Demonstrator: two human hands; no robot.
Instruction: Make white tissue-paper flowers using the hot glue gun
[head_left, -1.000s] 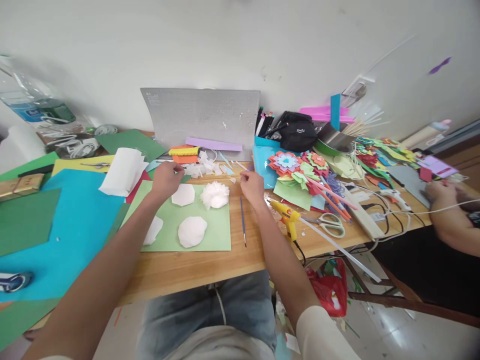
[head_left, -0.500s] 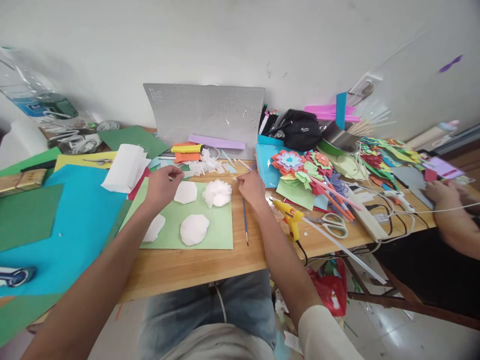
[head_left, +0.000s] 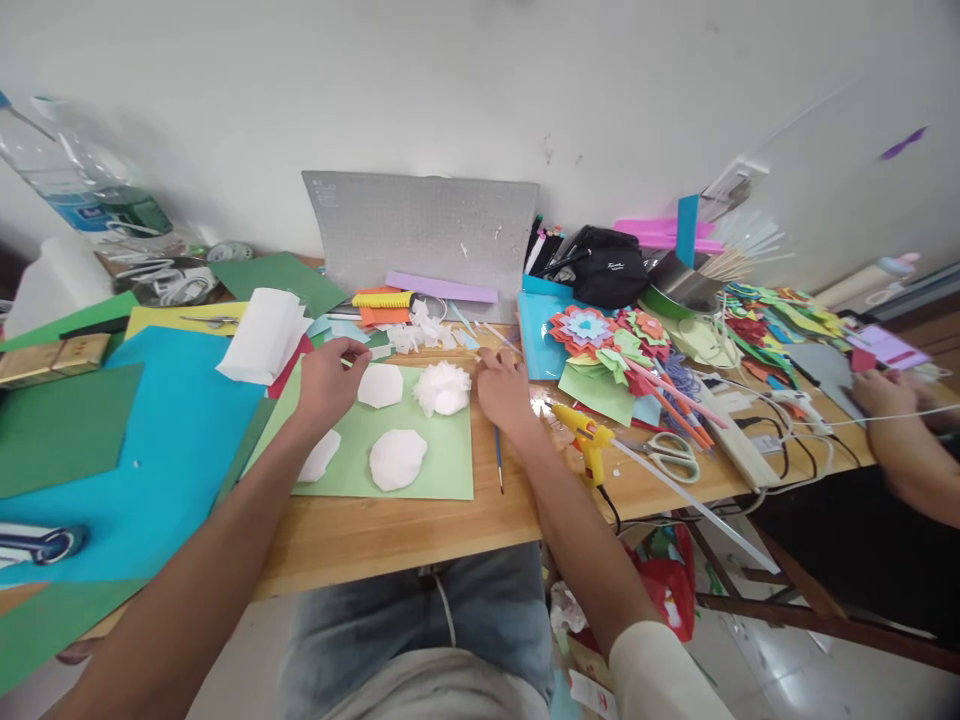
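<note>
My left hand (head_left: 334, 380) pinches a small whitish strip (head_left: 381, 352) above the back edge of a light green sheet (head_left: 352, 472). White rounded paper pieces (head_left: 397, 459) lie on that sheet, with a fluffy white paper pompom (head_left: 442, 388) at its right side. My right hand (head_left: 504, 388) rests on the wooden table just right of the pompom, fingers bent down and slightly apart; nothing shows in them. A blue paintbrush (head_left: 499, 462) lies beneath this hand, its upper end hidden.
A yellow glue gun (head_left: 589, 438) and scissors (head_left: 671, 457) lie to the right, near layered paper flowers (head_left: 587, 328). White scraps (head_left: 420, 330) sit behind the sheet. Folded white paper (head_left: 262, 337) is at left. A co-worker's hand (head_left: 885, 392) is at far right.
My right hand has come down and its fingers have loosened from a pinch at the table. My left hand keeps its pinch on the strip. The view has shifted slightly.
</note>
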